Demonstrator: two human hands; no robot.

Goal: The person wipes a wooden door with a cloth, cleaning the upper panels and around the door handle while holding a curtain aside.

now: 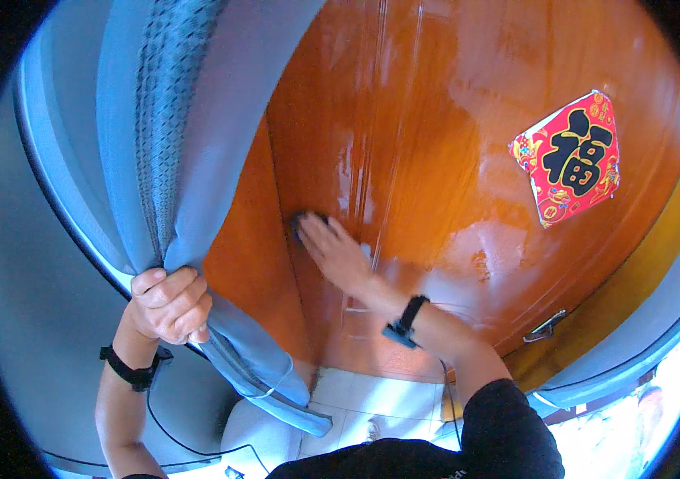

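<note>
My left hand (171, 304) is closed around a gathered blue-grey curtain (220, 108), bunching it together at the left. Below that fist the curtain's lower end hangs down to the right. My right hand (339, 256), slightly blurred, lies against a glossy orange-brown wooden door (436, 155) near its left edge. Under its fingers is a small dark pad (298, 226), pressed to the door and mostly covered by the hand, so I cannot tell what it is made of. Each wrist wears a black strap with a small device and a cable.
A red paper decoration (579, 158) with a large black character is stuck on the door. The metal door handle (545, 327) sticks out at lower right. Pale floor tiles (370, 392) show below, beside a light rounded seat-like object (259, 428). Bright light comes from the lower right.
</note>
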